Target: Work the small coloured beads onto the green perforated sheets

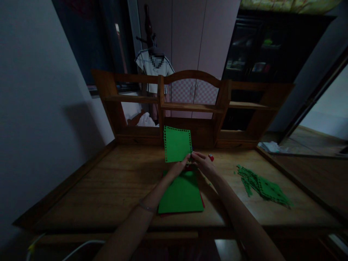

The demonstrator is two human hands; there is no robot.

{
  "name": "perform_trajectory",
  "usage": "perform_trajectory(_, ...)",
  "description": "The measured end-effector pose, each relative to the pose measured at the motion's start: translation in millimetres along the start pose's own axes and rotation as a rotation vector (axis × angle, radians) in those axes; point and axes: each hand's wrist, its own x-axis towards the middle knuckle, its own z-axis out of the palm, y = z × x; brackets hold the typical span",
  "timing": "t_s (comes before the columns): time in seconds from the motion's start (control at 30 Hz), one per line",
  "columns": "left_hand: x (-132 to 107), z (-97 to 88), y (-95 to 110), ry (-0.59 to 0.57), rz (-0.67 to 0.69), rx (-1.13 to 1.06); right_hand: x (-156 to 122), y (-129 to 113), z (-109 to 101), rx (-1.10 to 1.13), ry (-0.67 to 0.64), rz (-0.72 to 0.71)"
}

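A green sheet (178, 145) with a row of dark holes or dots along its left, top and right edges stands tilted up over the desk. My left hand (178, 167) pinches it near its lower right corner. At that same corner, the fingertips of my right hand (203, 162) are pressed together; what lies between them is too small and dark to make out. Below my hands is a larger plain green sheet or stack (181, 194), with red edges showing beneath it. Something dark red sits partly hidden under my fingers.
A small red object with an eye-like spot (211, 157) sits just beyond my right hand. Green punched strips and scraps (265, 186) lie on the right of the wooden desk (108, 188). A wooden shelf unit (193, 106) rises along the back edge. A white cable (84, 243) hangs in front.
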Motion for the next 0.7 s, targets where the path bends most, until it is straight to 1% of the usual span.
perform_trajectory(0.1, 3, 0.8, -2, 0.037, -0.008, 0.034, -2, -1, 3, -0.02, -0.012, 0.02)
perform_trajectory(0.23, 11, 2.6, -9, 0.095, 0.083, 0.054, -3, 1, 4, -0.032, -0.045, 0.021)
perform_trajectory(0.37, 15, 1.9, -12, 0.104, 0.078, 0.119, -1, 5, 1, -0.05, -0.021, 0.013)
perform_trajectory(0.53, 14, 1.1, -11, 0.134, 0.161, 0.133, 1, 7, 0, -0.016, -0.018, -0.006)
perform_trajectory(0.6, 14, 1.9, -11, 0.126, 0.154, 0.14, 1, 7, 0, -0.017, -0.004, 0.01)
perform_trajectory(0.7, 15, 3.9, -14, 0.131, 0.12, 0.204, 0, 7, 0, -0.091, 0.035, 0.047)
